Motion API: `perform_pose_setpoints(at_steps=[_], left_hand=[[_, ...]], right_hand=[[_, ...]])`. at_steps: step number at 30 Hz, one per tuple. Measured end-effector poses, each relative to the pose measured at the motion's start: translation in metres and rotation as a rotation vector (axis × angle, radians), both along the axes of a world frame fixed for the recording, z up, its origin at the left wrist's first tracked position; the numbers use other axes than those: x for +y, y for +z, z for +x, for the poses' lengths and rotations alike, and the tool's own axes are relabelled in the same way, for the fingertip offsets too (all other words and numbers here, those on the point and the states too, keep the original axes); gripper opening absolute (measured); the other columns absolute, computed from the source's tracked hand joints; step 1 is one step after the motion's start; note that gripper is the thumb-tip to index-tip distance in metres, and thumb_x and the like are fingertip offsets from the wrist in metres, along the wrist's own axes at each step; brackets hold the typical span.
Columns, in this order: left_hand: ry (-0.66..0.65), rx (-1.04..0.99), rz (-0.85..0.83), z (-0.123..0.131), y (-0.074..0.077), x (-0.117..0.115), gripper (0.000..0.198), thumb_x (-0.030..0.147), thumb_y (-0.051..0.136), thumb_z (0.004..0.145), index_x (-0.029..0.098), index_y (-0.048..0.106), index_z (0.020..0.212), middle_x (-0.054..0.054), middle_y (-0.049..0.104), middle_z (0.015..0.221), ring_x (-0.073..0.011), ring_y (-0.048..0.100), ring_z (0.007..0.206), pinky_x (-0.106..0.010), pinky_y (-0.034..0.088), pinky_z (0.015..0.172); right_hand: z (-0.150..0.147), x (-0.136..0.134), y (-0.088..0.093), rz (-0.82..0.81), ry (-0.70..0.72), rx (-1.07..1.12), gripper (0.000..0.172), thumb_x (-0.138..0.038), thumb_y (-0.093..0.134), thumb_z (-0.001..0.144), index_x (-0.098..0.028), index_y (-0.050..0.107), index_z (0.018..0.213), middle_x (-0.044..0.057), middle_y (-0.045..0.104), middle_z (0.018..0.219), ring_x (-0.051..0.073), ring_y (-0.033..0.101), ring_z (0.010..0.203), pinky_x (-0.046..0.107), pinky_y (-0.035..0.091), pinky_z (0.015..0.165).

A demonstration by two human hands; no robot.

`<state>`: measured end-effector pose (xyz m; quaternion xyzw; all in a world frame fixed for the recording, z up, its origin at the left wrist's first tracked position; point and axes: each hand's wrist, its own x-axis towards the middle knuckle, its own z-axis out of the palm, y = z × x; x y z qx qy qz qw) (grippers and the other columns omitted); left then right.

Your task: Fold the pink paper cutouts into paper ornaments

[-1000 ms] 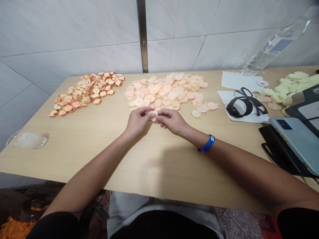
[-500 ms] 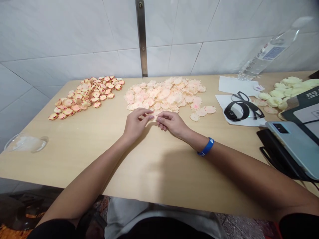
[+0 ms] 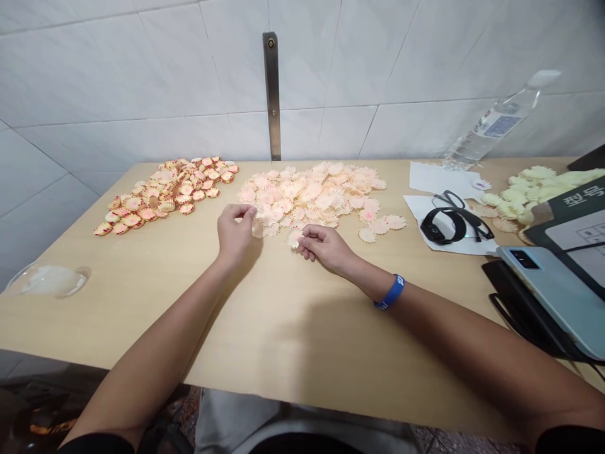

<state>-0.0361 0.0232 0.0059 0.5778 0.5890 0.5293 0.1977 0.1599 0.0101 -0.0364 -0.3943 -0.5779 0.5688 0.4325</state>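
Your head-worn camera looks forward and down from above the near edge of the table point(image 3: 331, 408), facing the tiled wall point(image 3: 118, 69). Your left hand point(image 3: 235, 236) and right hand point(image 3: 326, 248) appear close, mid-frame.

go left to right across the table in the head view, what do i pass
clear plastic lid → pile of red-edged orange frilled pieces → pile of pale pink frilled pieces → black band smartwatch → pile of pale yellow frilled pieces
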Motion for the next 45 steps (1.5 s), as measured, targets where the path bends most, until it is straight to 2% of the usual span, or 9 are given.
perform_pose_setpoints(at_steps=[5,8,12,17,25,32,39,42,45], left_hand=[[-0.278,0.229,-0.082,-0.002,-0.005,0.002,0.020,0.030,0.054,0.085,0.017,0.070,0.085,-0.006,0.070,0.094,-0.0184,0.060,0.085,-0.029,0.044,0.078],[-0.383,0.155,-0.144,0.008,-0.006,-0.006,0.032,0.039,0.047,0.090,0.017,0.069,0.086,-0.005,0.070,0.087,-0.0178,0.060,0.082,-0.028,0.044,0.075],[-0.539,0.031,-0.338,0.015,-0.007,-0.012,0.032,0.046,0.067,0.075,0.015,0.064,0.071,-0.001,0.062,0.067,-0.0142,0.054,0.064,-0.026,0.040,0.061],[-0.512,-0.059,-0.407,0.014,-0.006,-0.012,0.040,0.048,0.069,0.071,0.015,0.055,0.053,0.000,0.054,0.053,-0.0111,0.046,0.053,-0.025,0.035,0.054],[-0.579,-0.207,-0.413,0.017,-0.006,-0.012,0.030,0.041,0.066,0.072,0.014,0.061,0.059,-0.002,0.059,0.056,-0.0125,0.052,0.057,-0.027,0.041,0.061],[-0.467,-0.326,-0.483,0.019,-0.003,-0.015,0.034,0.041,0.082,0.057,0.014,0.061,0.063,-0.001,0.060,0.057,-0.0111,0.052,0.055,-0.025,0.040,0.057],[-0.382,-0.174,-0.394,0.018,-0.010,-0.013,0.046,0.050,0.061,0.079,0.016,0.051,0.049,0.000,0.052,0.048,-0.0094,0.045,0.048,-0.025,0.035,0.053],[-0.423,-0.224,-0.377,0.018,-0.010,-0.013,0.032,0.043,0.065,0.076,0.015,0.063,0.061,-0.003,0.063,0.062,-0.0125,0.054,0.059,-0.025,0.040,0.060],[-0.419,-0.289,-0.392,0.020,-0.009,-0.016,0.023,0.036,0.073,0.068,0.015,0.065,0.067,-0.002,0.063,0.064,-0.0117,0.053,0.060,-0.025,0.038,0.059]], right_hand=[[-0.001,-0.001,0.003,0.001,-0.019,-0.030,0.030,-0.044,0.069,0.076,-0.017,0.059,0.067,0.001,0.060,0.062,0.008,0.051,0.049,0.021,0.040,0.044],[-0.002,-0.003,0.004,0.035,-0.010,-0.053,0.029,-0.043,0.066,0.078,-0.017,0.059,0.068,0.000,0.058,0.062,0.008,0.050,0.050,0.021,0.040,0.044],[-0.001,-0.006,0.006,0.078,0.033,-0.096,0.030,-0.043,0.062,0.082,-0.017,0.059,0.068,0.000,0.058,0.062,0.008,0.050,0.052,0.021,0.040,0.048],[-0.001,-0.006,0.009,0.051,0.013,-0.082,0.026,-0.041,0.061,0.083,-0.017,0.061,0.073,0.000,0.059,0.064,0.008,0.050,0.051,0.022,0.041,0.048],[-0.002,-0.002,0.002,0.031,0.000,-0.019,0.025,-0.041,0.063,0.079,-0.017,0.062,0.079,-0.001,0.059,0.064,0.008,0.052,0.050,0.021,0.041,0.044],[-0.001,-0.002,0.002,0.035,0.002,-0.013,0.025,-0.042,0.064,0.079,-0.017,0.061,0.079,-0.001,0.060,0.064,0.008,0.052,0.049,0.020,0.041,0.044],[-0.002,-0.002,0.001,0.025,-0.001,0.003,0.028,-0.045,0.066,0.078,-0.017,0.062,0.081,-0.001,0.059,0.063,0.007,0.052,0.048,0.020,0.040,0.043],[-0.003,-0.003,0.001,0.035,-0.014,0.011,0.028,-0.045,0.066,0.079,-0.017,0.061,0.082,-0.001,0.059,0.065,0.008,0.051,0.048,0.021,0.040,0.043],[-0.002,-0.006,0.002,0.075,-0.031,0.003,0.025,-0.042,0.065,0.080,-0.018,0.059,0.083,-0.002,0.058,0.065,0.008,0.051,0.048,0.022,0.041,0.043]])
